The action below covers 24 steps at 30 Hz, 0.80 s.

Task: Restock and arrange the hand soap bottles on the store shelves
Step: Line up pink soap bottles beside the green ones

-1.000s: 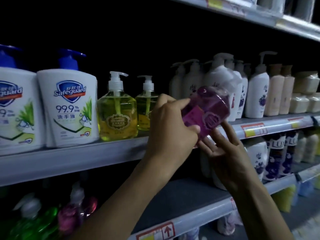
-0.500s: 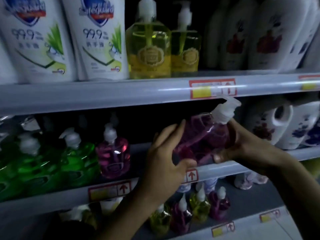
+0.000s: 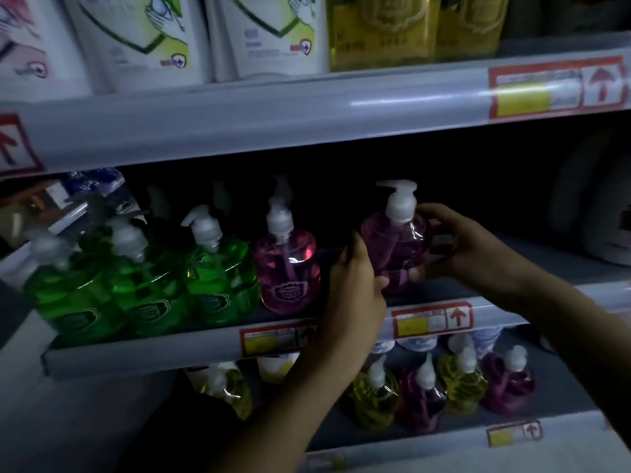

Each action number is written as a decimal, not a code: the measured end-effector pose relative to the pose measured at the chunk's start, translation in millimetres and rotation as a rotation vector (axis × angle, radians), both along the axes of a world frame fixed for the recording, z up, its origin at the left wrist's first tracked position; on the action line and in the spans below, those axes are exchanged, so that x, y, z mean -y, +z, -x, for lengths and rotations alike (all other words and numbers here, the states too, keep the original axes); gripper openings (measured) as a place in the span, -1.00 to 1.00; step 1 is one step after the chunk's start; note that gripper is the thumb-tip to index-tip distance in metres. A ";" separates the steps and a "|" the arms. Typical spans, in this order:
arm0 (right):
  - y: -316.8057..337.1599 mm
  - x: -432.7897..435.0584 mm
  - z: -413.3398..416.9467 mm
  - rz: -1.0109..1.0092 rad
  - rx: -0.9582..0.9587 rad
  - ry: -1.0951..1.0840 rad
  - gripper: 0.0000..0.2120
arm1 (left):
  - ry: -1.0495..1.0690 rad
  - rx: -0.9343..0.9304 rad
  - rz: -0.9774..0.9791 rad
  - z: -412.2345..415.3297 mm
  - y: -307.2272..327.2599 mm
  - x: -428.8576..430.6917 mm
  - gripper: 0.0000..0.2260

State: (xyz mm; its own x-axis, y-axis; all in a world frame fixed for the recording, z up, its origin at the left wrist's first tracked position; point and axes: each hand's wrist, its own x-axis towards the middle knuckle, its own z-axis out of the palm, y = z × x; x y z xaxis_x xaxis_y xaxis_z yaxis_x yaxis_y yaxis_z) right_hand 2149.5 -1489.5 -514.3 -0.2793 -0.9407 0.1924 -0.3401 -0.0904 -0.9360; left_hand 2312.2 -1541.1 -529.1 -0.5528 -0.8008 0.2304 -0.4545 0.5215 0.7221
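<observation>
Dim store aisle, middle shelf point(image 3: 532, 268): pink soap bottle point(image 3: 396, 247) upright, right of another pink bottle point(image 3: 288, 268). Left hand point(image 3: 355, 285) and right hand point(image 3: 457, 244) both clasp its body. Likely full, heavyish, slick plastic; grip the body, not the pump

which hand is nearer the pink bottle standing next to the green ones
Left. The left hand is just right of that standing pink bottle, not touching; the right hand is farther right, beyond the held bottle.
</observation>
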 end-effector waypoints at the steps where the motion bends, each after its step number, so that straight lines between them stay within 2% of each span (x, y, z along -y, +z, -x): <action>1: -4.2 2.5 -0.1 -0.012 0.012 0.014 -0.27 | 0.018 0.044 0.011 -1.6 0.0 0.7 -0.33; 4: -12.7 8.3 0.7 -0.060 0.053 0.039 -0.28 | 0.047 0.177 0.165 -15.8 3.8 -1.4 -0.45; 6: -10.3 11.2 0.9 -0.102 0.045 0.031 -0.30 | 0.121 0.081 0.414 -36.6 14.0 4.2 -0.65; 8: -4.1 13.3 -3.6 -0.122 -0.012 0.043 -0.27 | 0.266 -0.044 0.573 -60.0 23.1 17.6 -0.71; 9: -2.3 15.8 -6.2 -0.111 -0.055 0.052 -0.23 | 0.302 -0.030 0.548 -68.9 24.9 24.0 -0.65; 11: 0.2 22.0 -13.1 -0.078 -0.117 0.049 -0.21 | 0.286 0.083 0.364 -76.2 19.3 31.3 -0.50; 13: 1.7 28.2 -18.6 -0.054 -0.192 0.011 -0.29 | 0.269 0.204 0.287 -70.7 13.2 27.3 -0.45; 15: 3.5 33.7 -18.7 -0.038 -0.280 -0.040 -0.38 | 0.262 0.272 0.314 -57.1 8.2 21.2 -0.43; 18: 7.9 30.8 -10.4 -0.067 -0.237 -0.063 -0.48 | 0.239 0.324 0.320 -36.9 1.6 14.8 -0.36; 21: 8.5 18.9 7.1 -0.082 -0.186 -0.099 -0.48 | 0.269 0.324 0.409 -20.1 1.9 7.9 -0.30; 24: 7.5 5.6 14.1 -0.056 -0.145 -0.090 -0.45 | 0.187 0.330 0.390 -14.8 0.9 5.3 -0.40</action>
State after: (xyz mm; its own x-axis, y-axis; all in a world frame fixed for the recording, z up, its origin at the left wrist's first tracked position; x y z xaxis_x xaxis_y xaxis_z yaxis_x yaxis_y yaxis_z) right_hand 2135.4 -1495.1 -506.8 -0.3363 -0.9235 0.1847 -0.4765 -0.0023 -0.8792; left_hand 2327.0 -1546.4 -528.2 -0.5026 -0.7821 0.3683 -0.7349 0.6109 0.2945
